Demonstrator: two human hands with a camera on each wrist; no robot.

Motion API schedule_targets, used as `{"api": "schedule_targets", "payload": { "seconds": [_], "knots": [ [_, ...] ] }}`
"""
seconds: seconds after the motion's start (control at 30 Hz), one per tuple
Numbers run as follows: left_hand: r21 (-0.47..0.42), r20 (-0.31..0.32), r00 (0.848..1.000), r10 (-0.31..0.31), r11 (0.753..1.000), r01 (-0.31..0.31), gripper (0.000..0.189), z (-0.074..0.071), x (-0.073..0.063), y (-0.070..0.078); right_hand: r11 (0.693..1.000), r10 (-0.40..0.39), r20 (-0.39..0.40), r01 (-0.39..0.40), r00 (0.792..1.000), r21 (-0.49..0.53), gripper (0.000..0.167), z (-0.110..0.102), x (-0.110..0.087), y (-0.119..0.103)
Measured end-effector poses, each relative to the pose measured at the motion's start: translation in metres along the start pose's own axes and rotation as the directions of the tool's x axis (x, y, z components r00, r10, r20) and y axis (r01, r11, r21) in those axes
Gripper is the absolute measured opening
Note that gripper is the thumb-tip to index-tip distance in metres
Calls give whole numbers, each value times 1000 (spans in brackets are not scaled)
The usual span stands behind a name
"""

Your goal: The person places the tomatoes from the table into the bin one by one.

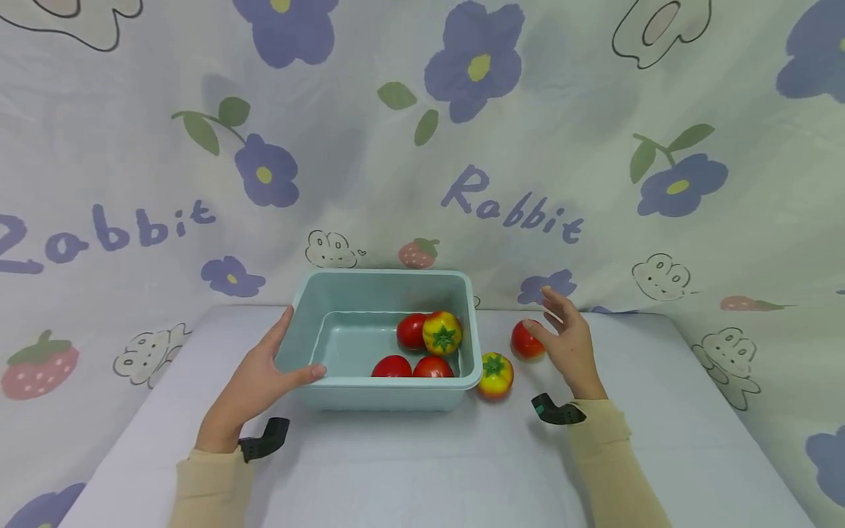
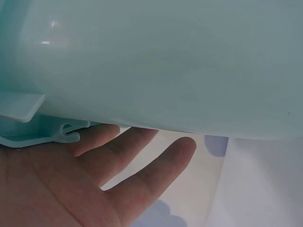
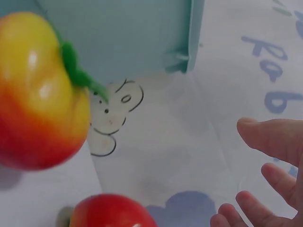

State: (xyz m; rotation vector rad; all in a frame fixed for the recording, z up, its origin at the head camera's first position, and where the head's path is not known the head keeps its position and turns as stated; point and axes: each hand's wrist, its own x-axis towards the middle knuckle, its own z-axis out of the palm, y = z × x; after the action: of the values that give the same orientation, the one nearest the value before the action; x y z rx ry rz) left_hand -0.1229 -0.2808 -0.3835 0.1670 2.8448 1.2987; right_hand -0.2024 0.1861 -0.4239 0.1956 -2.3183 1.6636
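My left hand is at the left front corner of a pale blue-green plastic bin. Its thumb lies over the front rim, and its fingers extend fairly straight along the outer left wall. In the left wrist view, spread fingers show beside the bin wall. My right hand, fingers parted and holding nothing, is over a round red fruit right of the bin; its thumb overlaps the fruit in the head view. Nearer the bin sits a yellow-and-red tomato-like fruit with a green star-shaped top.
Inside the bin, on its right side, are several red fruits and a yellow-and-red one. A white table carries everything. Behind it hangs a cloth printed with flowers and rabbits.
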Motion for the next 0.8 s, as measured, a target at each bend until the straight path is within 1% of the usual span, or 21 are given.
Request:
{"api": "schedule_targets", "payload": {
  "seconds": [0.27,0.33,0.57,0.8],
  "knots": [
    [-1,5,1000,0,1000,0,116,-1,0,2,999,33,2,-33,999,-8,66,-4,1,15],
    [-1,4,1000,4,1000,-4,116,-2,0,2,999,48,7,-48,999,-9,66,-5,2,18],
    [-3,3,1000,14,1000,-14,115,-2,0,1,990,141,33,-140,989,-29,68,-6,2,26],
    [-14,6,1000,16,1000,-16,115,-2,0,1,984,173,61,-171,983,-39,69,-5,4,40]
  ]
}}
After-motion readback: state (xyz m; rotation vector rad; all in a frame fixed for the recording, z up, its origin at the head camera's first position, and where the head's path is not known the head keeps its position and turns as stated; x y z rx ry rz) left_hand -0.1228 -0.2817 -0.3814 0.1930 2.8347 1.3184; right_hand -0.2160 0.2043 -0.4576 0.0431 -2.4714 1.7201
